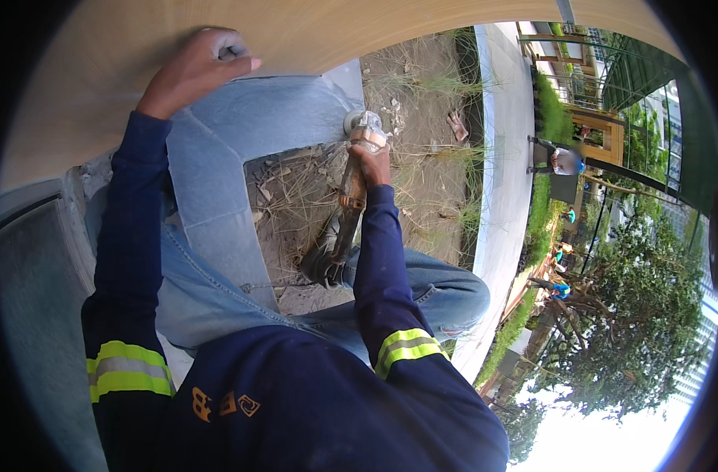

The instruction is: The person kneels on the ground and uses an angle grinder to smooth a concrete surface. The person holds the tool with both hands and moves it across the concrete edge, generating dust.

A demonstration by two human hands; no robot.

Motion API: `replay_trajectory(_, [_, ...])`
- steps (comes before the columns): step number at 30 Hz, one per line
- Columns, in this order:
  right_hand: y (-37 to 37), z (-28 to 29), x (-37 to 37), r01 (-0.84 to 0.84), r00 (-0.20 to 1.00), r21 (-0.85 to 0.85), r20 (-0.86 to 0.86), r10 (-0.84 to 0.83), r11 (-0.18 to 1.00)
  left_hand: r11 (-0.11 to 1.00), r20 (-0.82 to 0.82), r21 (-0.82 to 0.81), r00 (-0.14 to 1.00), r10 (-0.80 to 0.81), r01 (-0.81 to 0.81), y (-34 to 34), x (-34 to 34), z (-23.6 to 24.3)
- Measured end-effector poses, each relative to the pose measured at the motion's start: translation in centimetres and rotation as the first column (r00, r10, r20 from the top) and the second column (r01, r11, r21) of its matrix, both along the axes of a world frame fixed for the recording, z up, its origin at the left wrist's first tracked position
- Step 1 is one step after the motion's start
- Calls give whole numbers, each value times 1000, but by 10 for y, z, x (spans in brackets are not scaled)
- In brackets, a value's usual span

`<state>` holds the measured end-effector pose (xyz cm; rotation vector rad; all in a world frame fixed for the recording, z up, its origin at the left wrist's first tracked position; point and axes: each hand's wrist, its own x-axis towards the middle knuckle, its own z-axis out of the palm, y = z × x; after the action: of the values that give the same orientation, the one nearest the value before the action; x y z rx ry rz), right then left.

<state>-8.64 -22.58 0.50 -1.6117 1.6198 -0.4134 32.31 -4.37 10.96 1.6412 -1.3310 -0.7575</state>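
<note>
My left hand (216, 63) rests against the pale wooden panel (300, 31), fingers curled and nothing visible in them. My right hand (368, 164) grips a dusty orange angle grinder (351, 189), whose round head (355, 122) is at the right end of the grey stone tiles (280, 106), beside the panel. The tiles turn down along the left of a patch of dirt. My jeans-clad legs (453, 303) are folded below, with a dark shoe (322, 259) under the grinder's rear.
Dry grass and rubble lie on the dirt (422, 181). A pale concrete path (500, 118) runs at the right, with a person (563, 161) in a blue hard hat, other distant people, hedges and trees (626, 299) beyond. A dark panel (40, 259) stands at the left.
</note>
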Motion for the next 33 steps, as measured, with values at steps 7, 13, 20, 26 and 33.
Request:
replay_trajectory(7, [61,28,34,-70,997,34,17,70,997,1000,0,-16,1000,20,-20,6,2,-4])
replay_trajectory(13, [28,14,46,-84,996,27,45,83,996,998,-14,-42,999,52,-53,3,-2,-3])
replay_trajectory(20, [-4,8,8,5,1000,-25,-21,-5,1000,989,-33,-138,998,45,-49,-2,-1,-13])
replay_trajectory(26, [48,16,13,-37,999,18,-3,37,999,1000,-8,-20,1000,0,0,2,0,-4])
replay_trajectory(33, [41,20,43,-99,994,12,42,99,995,998,-25,-63,999,29,-30,-2,-4,-6])
